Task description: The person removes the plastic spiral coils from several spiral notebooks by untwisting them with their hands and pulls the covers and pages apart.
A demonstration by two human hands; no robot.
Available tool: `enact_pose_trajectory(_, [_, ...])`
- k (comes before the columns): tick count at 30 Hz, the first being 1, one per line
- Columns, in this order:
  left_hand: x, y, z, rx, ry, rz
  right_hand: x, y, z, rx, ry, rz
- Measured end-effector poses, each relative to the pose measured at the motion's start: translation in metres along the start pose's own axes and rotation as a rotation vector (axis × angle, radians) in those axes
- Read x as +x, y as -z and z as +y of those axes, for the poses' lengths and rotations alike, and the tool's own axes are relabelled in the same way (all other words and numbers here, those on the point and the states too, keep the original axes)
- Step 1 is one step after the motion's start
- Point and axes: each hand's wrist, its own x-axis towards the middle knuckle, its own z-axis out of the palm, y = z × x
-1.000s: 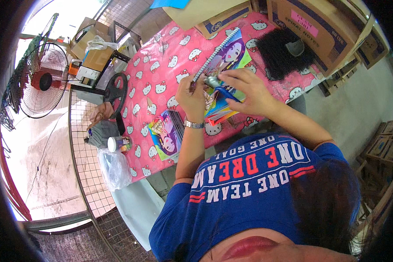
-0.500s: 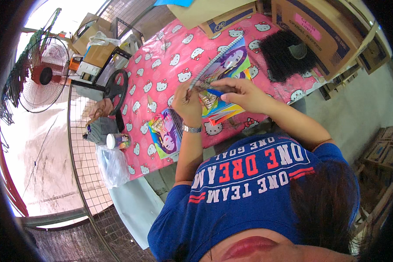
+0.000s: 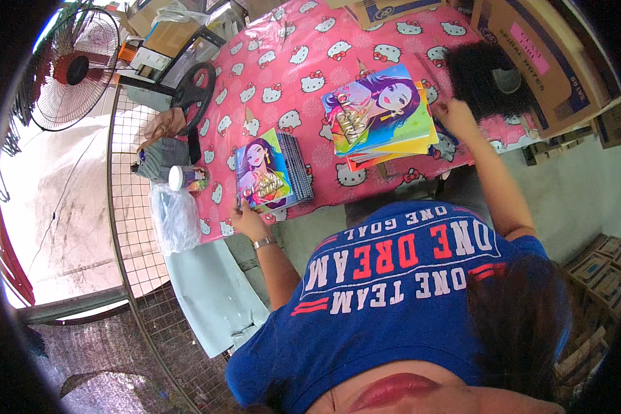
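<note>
My left hand (image 3: 250, 224) is at the near left corner of a small stack of spiral notebooks (image 3: 263, 176), its fingers closed on the edge of the top one. Black coil bindings line that stack's right side. To the right, a fanned pile of loose, brightly printed notebooks (image 3: 378, 114) lies with yellow and red edges poking out; no coil shows on its top one. Just beyond that pile's right edge is my right hand (image 3: 457, 119), fingers drawn together beside a dark heap of thin black coils (image 3: 486, 83). Whatever is in those fingers is too small to make out.
A pink patterned cloth covers the table (image 3: 310, 83). Cardboard boxes (image 3: 541, 69) stand at the right and back. On the left are a white-lidded jar (image 3: 179, 178), a plastic bag (image 3: 174, 217), a black ring-shaped part (image 3: 199, 90) and a standing fan (image 3: 76, 69).
The spiral notebook I held up now lies on the left stack. My left hand has moved left and nearer; my right hand has gone right. The blue tool it held no longer shows.
</note>
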Motion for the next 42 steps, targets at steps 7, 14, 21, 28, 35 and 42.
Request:
enact_pose_trajectory(7, [0.000, 0.004, -0.049, 0.445, -0.411, 0.094, 0.074, 0.002, 0.035, -0.312, -0.157, 0.249])
enact_pose_trajectory(14, [-0.016, -0.008, -0.008, 0.611, -0.208, 0.176, 0.075, -0.014, 0.046, -0.542, -0.075, 0.175])
enact_pose_trajectory(21, [-0.033, -0.171, 0.079, 0.164, -0.832, -0.359, 0.071, -0.022, 0.020, -0.430, -0.016, 0.189])
enact_pose_trajectory(28, [-0.075, -0.333, 0.098, 0.568, -0.890, -1.045, 0.058, 0.020, 0.002, 0.078, 0.029, 0.581])
enact_pose_trajectory(35, [-0.081, -0.328, 0.098, 0.374, -0.871, -0.941, -0.011, 0.113, -0.035, 0.580, -0.085, 0.290])
enact_pose_trajectory(42, [-0.090, -0.251, 0.183, 0.286, -1.297, -0.877, -0.036, 0.108, -0.077, 0.512, 0.510, 0.370])
